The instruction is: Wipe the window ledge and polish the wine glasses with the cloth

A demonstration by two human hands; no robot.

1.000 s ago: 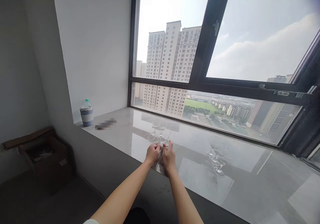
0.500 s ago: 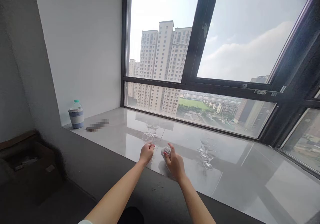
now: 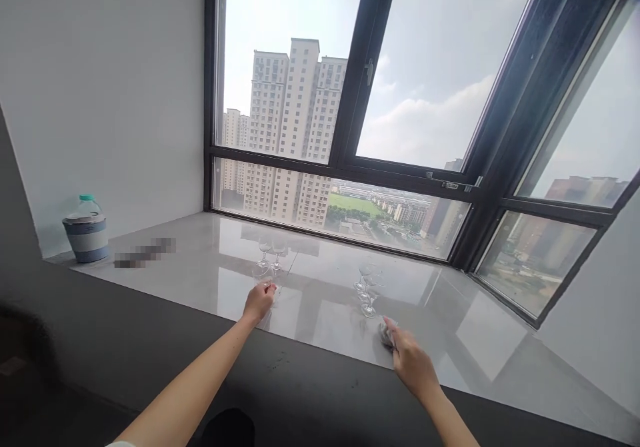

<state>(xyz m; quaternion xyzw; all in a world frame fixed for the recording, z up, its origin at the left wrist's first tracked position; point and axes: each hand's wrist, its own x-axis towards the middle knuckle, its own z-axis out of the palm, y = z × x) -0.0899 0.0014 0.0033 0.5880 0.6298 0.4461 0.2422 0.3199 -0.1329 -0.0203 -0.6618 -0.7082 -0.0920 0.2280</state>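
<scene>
The left hand (image 3: 259, 300) is pinching a glass (image 3: 263, 275) near the front edge of the grey sill (image 3: 305, 310), fingertips pressing together. The stuff is so see-through that it's impossible to tell which part is getting gripped. 2 more glasses (image 3: 265, 250) are standing upright just behind it, toward the window (image 3: 345, 142).

Meanwhile the right hand (image 3: 413, 364) is gripping a scrunched-up grey cloth (image 3: 386, 334), fingers wrapping around it. Can't tell if the cloth is touching the sill or hanging just above. Another 3 glasses (image 3: 369, 310) are standing in a tight bunch on the sill, right near the cloth, well apart from the left hand.

Way over at the left end, a blue and white bucket (image 3: 86, 240) is sitting by the wall (image 3: 115, 100), a green cap (image 3: 87, 198) poking up above its rim. Something pixelated (image 3: 145, 252) is lying beside it.
</scene>
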